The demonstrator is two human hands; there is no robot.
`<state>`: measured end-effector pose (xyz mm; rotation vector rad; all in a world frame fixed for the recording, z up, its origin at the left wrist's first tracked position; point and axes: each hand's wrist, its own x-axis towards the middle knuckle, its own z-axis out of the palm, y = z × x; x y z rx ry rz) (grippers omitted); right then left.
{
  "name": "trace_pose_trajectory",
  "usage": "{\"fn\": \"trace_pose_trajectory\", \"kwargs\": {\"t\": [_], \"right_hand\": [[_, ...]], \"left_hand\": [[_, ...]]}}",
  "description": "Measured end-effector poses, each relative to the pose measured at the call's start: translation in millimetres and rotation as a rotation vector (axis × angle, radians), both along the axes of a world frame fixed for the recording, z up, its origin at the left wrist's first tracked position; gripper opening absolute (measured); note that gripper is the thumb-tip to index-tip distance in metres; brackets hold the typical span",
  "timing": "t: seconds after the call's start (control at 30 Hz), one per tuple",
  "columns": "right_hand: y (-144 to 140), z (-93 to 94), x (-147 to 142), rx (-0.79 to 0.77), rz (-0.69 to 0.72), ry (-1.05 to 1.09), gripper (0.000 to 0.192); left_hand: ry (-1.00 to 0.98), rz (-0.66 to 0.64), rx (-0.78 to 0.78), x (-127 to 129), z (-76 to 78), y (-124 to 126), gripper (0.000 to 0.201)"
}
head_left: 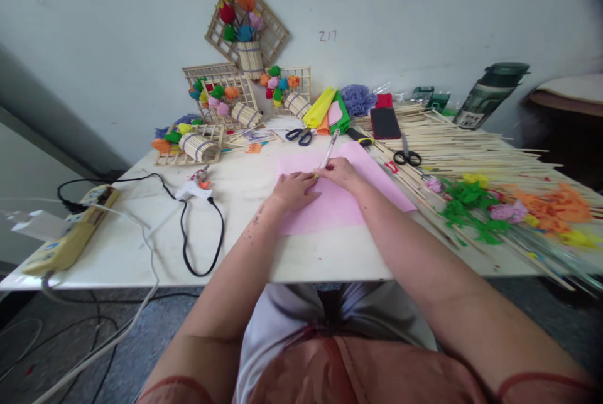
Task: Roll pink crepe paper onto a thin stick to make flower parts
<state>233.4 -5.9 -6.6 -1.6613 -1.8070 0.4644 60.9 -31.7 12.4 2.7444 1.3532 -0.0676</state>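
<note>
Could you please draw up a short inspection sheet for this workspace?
Surface: white table, small scraps scattered.
Job's things: pink sheet under both hands; pen standing tilted.
Clutter: wooden sticks and coloured scraps at right; phone; blue-handled scissors; black-handled scissors.
Hands: left hand spread on the sheet; right hand gripping the pen.
Cables: black cord looping from the glue gun; white cable over the front edge; power strip at left.
Surroundings: pale wall behind; flower-decorated lattice panels; tilted-looking bottle at right.
</note>
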Motion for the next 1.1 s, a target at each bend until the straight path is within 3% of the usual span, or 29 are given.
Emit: {"fn": "trace_pose_trajectory", "kwargs": {"t": [0.53, 1.1], "right_hand": [[4, -3.2, 1, 0.063, -0.018, 0.055, 0.028], [6, -10.2, -1, 0.075, 0.112, 0.182, 0.025]], "left_hand": [[-0.025, -0.007, -0.012, 0, 2.0, -1, 0.052], [-0.228, 0.09, -0.049, -2, -2.9, 2, 0.065]]}}
